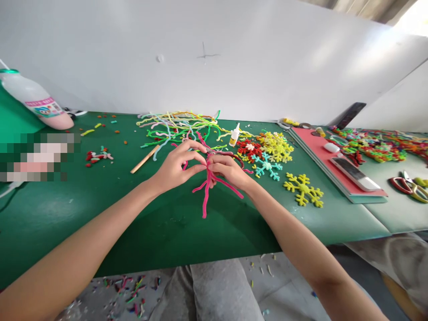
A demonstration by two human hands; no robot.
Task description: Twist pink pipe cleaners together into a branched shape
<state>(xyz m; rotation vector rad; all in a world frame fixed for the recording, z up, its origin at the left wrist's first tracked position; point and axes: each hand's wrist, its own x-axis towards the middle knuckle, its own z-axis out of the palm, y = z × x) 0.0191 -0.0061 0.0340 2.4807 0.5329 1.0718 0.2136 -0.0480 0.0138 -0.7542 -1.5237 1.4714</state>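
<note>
Above the green table, both hands meet at a bundle of pink pipe cleaners [206, 198] whose arms spread out from a crossing point. My left hand [180, 164] pinches it near the centre, thumb and forefinger at the crossing. My right hand [229, 169] grips the same crossing from the other side, fingers curled. Just behind the hands, loose pipe cleaners [180, 119] in many colours lie in a pile. A dark red curved handle, perhaps of scissors, shows behind my right hand, partly hidden. A small glue bottle [234, 136] stands beyond it.
A wooden stick [145, 159] lies left of the hands. To the right are a yellow-green pipe-cleaner snowflake [303, 189], a blue one [266, 166], a red folder [312, 147] bearing a phone [354, 173], and scissors [409, 187]. A drink bottle [38, 100] stands at far left.
</note>
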